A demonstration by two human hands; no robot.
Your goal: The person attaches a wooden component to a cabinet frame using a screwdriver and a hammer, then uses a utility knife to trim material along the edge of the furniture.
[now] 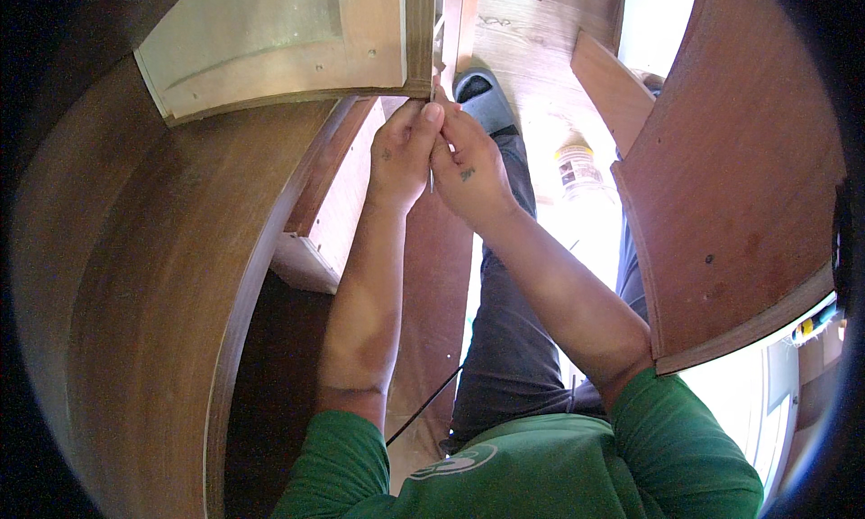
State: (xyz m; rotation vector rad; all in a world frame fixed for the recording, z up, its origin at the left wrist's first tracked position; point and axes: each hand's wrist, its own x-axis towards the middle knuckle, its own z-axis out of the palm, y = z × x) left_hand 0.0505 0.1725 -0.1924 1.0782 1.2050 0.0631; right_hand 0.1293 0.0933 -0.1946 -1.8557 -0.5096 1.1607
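Between both hands' fingers [433, 115], thin metal tool [431, 178], under pale panel's corner [416, 85].

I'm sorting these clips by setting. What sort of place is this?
Probably a carpentry or furniture-making space, likely indoors. Both hands, left hand and right hand, meet at the corner of an unfinished cabinet panel, with brown veneered boards around and a bare plywood floor below.
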